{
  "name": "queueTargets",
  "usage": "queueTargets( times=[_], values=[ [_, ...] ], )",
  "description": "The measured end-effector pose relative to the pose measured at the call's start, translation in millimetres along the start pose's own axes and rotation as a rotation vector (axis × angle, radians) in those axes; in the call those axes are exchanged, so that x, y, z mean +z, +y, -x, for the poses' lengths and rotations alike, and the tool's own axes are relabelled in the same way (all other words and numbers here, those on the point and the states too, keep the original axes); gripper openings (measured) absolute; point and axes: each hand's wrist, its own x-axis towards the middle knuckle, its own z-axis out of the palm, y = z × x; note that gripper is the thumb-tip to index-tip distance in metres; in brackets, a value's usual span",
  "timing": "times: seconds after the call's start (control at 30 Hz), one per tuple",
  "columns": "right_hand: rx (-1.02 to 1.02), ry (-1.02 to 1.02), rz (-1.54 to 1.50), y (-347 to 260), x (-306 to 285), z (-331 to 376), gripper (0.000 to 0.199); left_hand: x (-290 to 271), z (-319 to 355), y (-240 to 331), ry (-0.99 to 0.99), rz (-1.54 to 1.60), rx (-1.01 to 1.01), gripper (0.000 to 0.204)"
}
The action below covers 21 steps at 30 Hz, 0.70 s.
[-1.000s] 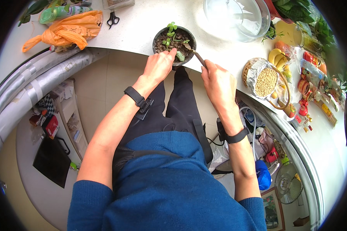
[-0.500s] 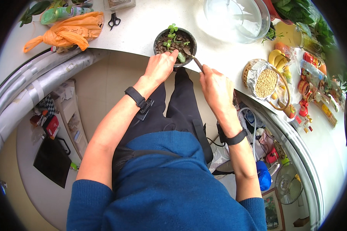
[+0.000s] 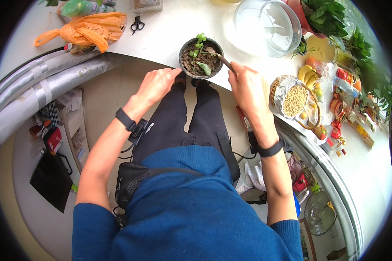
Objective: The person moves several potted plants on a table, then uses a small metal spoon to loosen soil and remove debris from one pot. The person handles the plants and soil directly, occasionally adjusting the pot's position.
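Observation:
At the front edge of the white table stands a round black flower pot point(image 3: 181, 58) filled with brown soil. Small green sprigs point(image 3: 200, 38) grow at its far side, and a pale-green leaf point(image 3: 204, 68) lies on the soil nearer me. My left hand point(image 3: 157, 85) is at the pot's left, its fingers closed and the tips against the rim; the thumb's grip is partly hidden. My right hand point(image 3: 248, 89) is wrapped round the dark handle of a small trowel point(image 3: 225, 62). The trowel's blade reaches over the right rim to the soil.
A clear water bowl point(image 3: 270, 28) stands behind right. Right of me are a basket of beige beans point(image 3: 294, 101), bananas point(image 3: 308, 75) and leafy plants point(image 3: 324, 17). Black scissors point(image 3: 137, 25) and a knotted orange bag point(image 3: 85, 32) lie left. Silvery rolls point(image 3: 52, 85) run below the table.
My left hand has drawn back from the soil to the pot's left rim. The trowel's tip has shifted from beside the leaf to farther back. The whole view has shifted slightly.

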Motion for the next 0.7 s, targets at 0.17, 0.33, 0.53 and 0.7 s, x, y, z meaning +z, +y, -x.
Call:
queueTargets(
  times=[0.17, 0.33, 0.53, 0.7],
  values=[
    [-0.084, -0.032, 0.099, 2.9, 28.5, -36.5, 0.011, -18.9, 41.3, -15.2, 0.045, 0.014, -0.076, 0.040],
    [-0.197, 0.228, -0.240, 4.7, 50.8, -51.0, 0.021, -24.6, 70.5, -21.7, 0.034, 0.111, -0.216, 0.035],
    [0.077, 0.051, -0.550, 4.4, 51.1, -46.7, 0.022, -24.8, 83.5, -21.3, 0.048, 0.169, -0.263, 0.031],
    [-0.019, 0.044, -0.555, 1.0, 53.9, -37.8, 0.020, -17.5, 77.0, -19.1, 0.047, 0.093, -0.239, 0.028]
  ],
)
